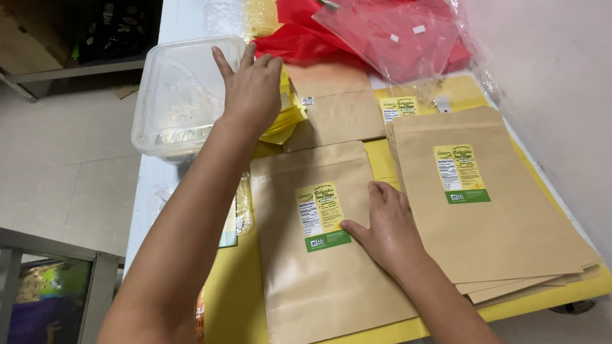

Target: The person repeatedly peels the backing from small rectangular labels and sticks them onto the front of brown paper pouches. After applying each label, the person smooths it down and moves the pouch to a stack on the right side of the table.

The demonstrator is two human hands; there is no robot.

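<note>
A brown paper pouch (319, 274) with a yellow and green label (319, 216) lies flat on the yellow table cover in front of me. My right hand (384, 225) rests flat on its right side, thumb touching the label's edge. My left hand (253, 89) reaches forward with fingers spread, over a small stack of yellow sheets (289, 114) beside a clear plastic tub (180, 96). It grips nothing that I can see.
A stack of labelled brown pouches (481, 212) lies to the right, with another pouch (339, 105) behind. Red plastic bags (379, 29) are heaped at the back. The yellow cover (237, 305) ends near the table's left edge, with tiled floor beyond.
</note>
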